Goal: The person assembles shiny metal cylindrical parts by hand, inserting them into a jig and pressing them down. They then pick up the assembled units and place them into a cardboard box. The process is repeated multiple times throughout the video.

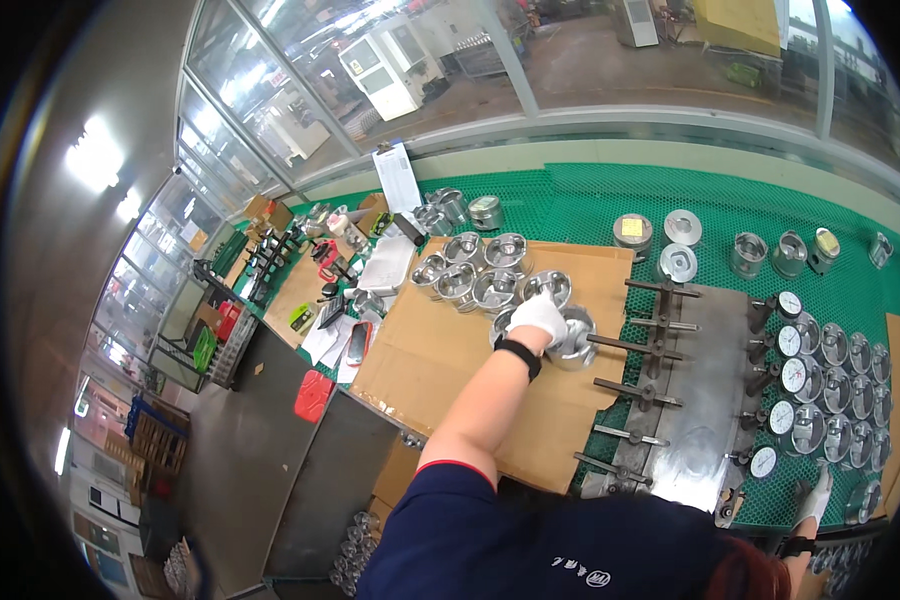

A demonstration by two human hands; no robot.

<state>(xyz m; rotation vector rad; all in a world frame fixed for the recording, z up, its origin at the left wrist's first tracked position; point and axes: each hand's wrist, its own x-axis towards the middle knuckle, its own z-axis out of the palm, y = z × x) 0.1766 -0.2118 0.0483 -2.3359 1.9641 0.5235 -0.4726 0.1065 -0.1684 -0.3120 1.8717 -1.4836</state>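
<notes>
My left hand [538,318], in a white glove with a black band at the wrist, reaches over a cluster of metal pistons and is closed at the rim of one piston [576,342]; its fingertips are partly hidden. Beside it, more pistons [496,290] stand with their hollow sides up on a cardboard sheet [440,365]. At the lower right is my right hand [815,497], also gloved, with fingers apart and nothing seen in them. It lies near a piston [863,502] at the green mat's edge, below several rows of pistons [838,390].
Between my hands lies a metal plate [705,390] with clamp-like bars [640,392] and several dial gauges [793,375]. More pistons [678,264] stand along the far side of the green mat [580,200]. Papers, a white tray [388,262] and a clipboard [398,178] are at the left.
</notes>
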